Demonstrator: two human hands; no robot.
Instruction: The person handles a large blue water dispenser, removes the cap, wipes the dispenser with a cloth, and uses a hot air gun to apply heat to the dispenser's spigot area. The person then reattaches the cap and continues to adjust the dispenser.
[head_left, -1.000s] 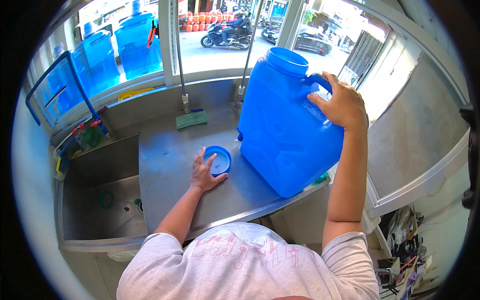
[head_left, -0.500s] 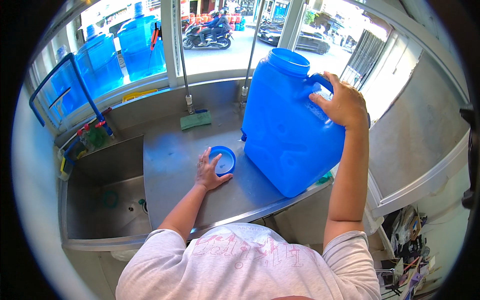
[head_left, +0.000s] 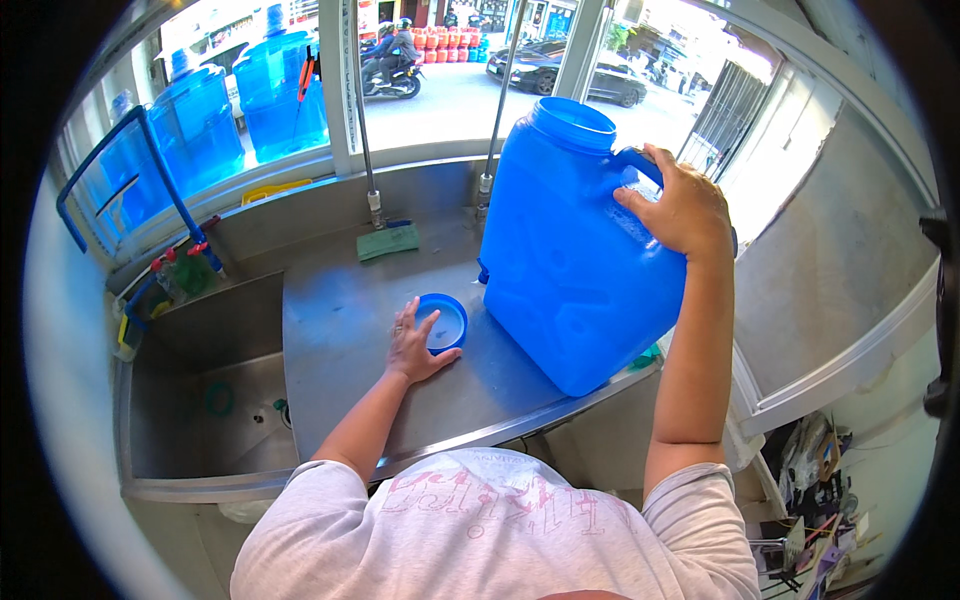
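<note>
A large blue plastic water jug (head_left: 570, 250), its wide mouth uncapped, stands tilted on the steel counter (head_left: 350, 320) to the right. My right hand (head_left: 685, 205) grips its top handle (head_left: 640, 165), thumb on the near side and fingers over the far side. A small tap (head_left: 484, 270) sticks out low on the jug's left side. Left of the jug a round blue-rimmed lid (head_left: 443, 322) lies on the counter, its pale inner face up. My left hand (head_left: 412, 345) rests against the lid with fingers spread, the thumb along its near rim.
A steel sink (head_left: 210, 390) is sunk into the counter's left end, with a blue pipe (head_left: 165, 165) above it. A green cloth or sponge (head_left: 388, 242) lies near the back wall. Two upright metal rods (head_left: 370, 150) rise behind. Filled blue bottles (head_left: 280, 95) stand beyond the window.
Both hands keep their places on the jug and the lid. The view has shifted very slightly. Outside, a motorcycle with riders has moved left and a dark car has also moved left.
</note>
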